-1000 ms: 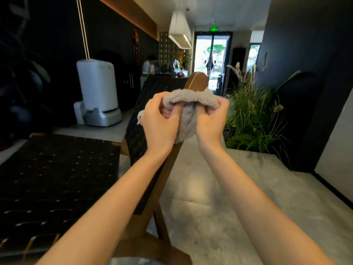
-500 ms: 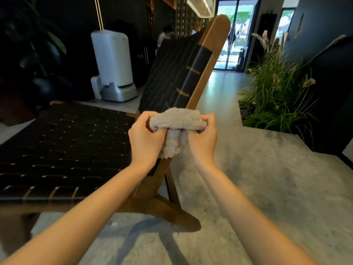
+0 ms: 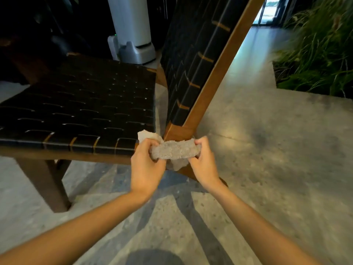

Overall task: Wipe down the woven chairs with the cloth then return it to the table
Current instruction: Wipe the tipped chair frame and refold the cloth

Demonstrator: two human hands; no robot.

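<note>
Two hands hold a grey cloth [image 3: 175, 151] between them, low in front of a woven chair [image 3: 114, 92]. The left hand [image 3: 146, 166] has its fingers curled round the left end of the cloth. The right hand [image 3: 204, 165] pinches the right end between thumb and curled fingers. The cloth stretches as a short fuzzy band from one hand to the other. One loose corner sticks up behind the left hand, and a fold hangs below the band. The cloth sits just in front of the wooden joint [image 3: 180, 131] where the chair's slanted back meets its base. I cannot tell whether it touches the wood.

To the left spreads the seat [image 3: 57, 111] of black woven straps, nearly level, with a brown wooden rail along its near edge. A dark leg [image 3: 47, 184] under it stands on the floor [image 3: 277, 159], which is pale speckled stone. From the joint the backrest [image 3: 191, 54] rises steeply toward the far right, its black straps wrapped round a brown side rail [image 3: 219, 73]. Far behind the seat stands a white machine [image 3: 131, 25] on a grey base. Green grassy plants [image 3: 321, 54] fill a bed at the far right.
</note>
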